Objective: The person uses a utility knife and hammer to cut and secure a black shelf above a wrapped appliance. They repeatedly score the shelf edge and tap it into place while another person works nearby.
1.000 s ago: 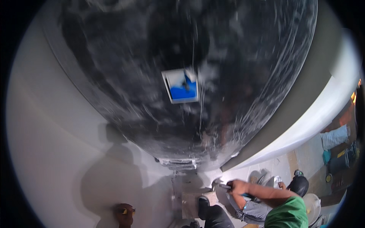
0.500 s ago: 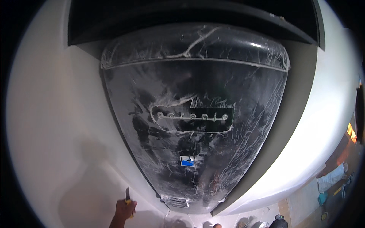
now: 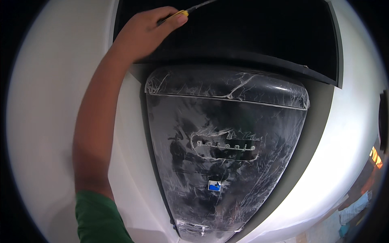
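My left hand (image 3: pixel 162 22) is raised at the top left, closed round a yellow-and-black utility knife (image 3: pixel 183 14), blade out and pointing up and to the right. It is in front of the dark recess (image 3: pixel 259 28) above a black appliance, likely a fridge; whether it touches the recess I cannot tell. The appliance (image 3: pixel 186 113) is wrapped in wrinkled, dusty clear film, with raised silver lettering and a small blue-and-white sticker (image 3: pixel 214 186) on its front. My left forearm, in a green sleeve, rises from the lower edge. My right hand is out of view.
A pale wall (image 3: pixel 40 113) runs down the left side. A white panel (image 3: pixel 344 113) flanks the appliance on the right. Beyond it at the lower right, a light cloth (image 3: pixel 352 208) and other items lie on the floor.
My left hand with the knife has risen from the lower left to the top. The view has tilted up. My right hand and the people seen low at the right have left view.
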The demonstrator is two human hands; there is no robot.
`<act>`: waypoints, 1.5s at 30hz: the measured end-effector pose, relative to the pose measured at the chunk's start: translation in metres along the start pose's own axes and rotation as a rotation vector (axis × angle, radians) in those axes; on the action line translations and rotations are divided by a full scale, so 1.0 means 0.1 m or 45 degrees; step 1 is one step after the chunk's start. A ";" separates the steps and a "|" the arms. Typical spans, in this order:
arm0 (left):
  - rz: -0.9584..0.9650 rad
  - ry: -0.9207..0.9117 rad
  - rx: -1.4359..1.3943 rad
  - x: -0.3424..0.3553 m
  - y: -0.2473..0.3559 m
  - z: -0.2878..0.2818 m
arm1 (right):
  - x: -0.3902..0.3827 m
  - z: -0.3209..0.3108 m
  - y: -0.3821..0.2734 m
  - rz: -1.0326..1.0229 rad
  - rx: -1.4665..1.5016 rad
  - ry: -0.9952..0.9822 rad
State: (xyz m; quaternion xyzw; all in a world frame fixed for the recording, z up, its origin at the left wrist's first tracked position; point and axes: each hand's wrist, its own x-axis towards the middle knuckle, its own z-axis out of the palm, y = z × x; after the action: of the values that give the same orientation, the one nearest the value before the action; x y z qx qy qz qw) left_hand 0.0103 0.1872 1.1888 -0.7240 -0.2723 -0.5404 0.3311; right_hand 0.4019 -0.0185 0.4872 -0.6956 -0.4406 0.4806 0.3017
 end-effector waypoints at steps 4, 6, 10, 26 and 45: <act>-0.090 -0.418 0.116 0.48 -0.49 0.27 | -0.08 0.05 -0.45 -0.079 0.070 0.044; -0.058 -0.494 0.162 0.56 -0.64 0.43 | -0.10 0.10 -0.63 -0.112 0.095 0.067; -0.196 -0.668 0.142 0.60 -0.75 0.59 | -0.13 0.18 -0.88 -0.152 0.144 0.104; -0.214 -0.907 0.136 0.56 -1.02 0.94 | -0.16 0.49 -1.11 -0.099 0.240 0.219; -0.050 -0.747 0.087 0.55 -1.14 1.10 | -0.45 0.63 -0.71 0.102 0.366 0.416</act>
State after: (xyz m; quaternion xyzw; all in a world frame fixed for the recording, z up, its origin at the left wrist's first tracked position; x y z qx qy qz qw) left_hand 0.0050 0.3464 1.2415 -0.8323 -0.3885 -0.3047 0.2520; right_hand 0.3132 -0.0289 0.5421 -0.7311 -0.2849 0.4308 0.4458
